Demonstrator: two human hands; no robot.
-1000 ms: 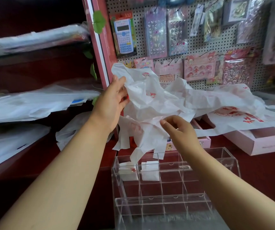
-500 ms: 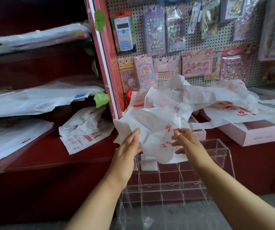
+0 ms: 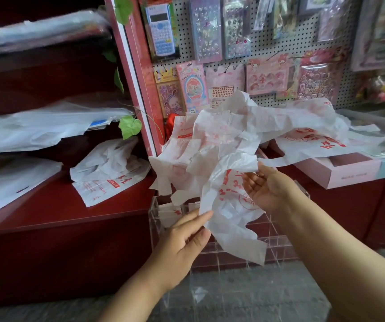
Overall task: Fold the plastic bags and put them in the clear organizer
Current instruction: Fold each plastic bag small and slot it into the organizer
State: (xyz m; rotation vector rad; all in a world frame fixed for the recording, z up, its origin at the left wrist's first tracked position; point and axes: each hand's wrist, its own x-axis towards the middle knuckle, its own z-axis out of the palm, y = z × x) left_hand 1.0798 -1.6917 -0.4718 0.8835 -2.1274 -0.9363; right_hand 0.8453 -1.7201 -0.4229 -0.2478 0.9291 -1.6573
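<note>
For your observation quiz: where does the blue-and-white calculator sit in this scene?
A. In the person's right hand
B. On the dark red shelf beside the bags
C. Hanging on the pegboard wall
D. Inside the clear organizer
C: the calculator hangs in its packaging high on the pegboard, above the sticker packs.
</note>
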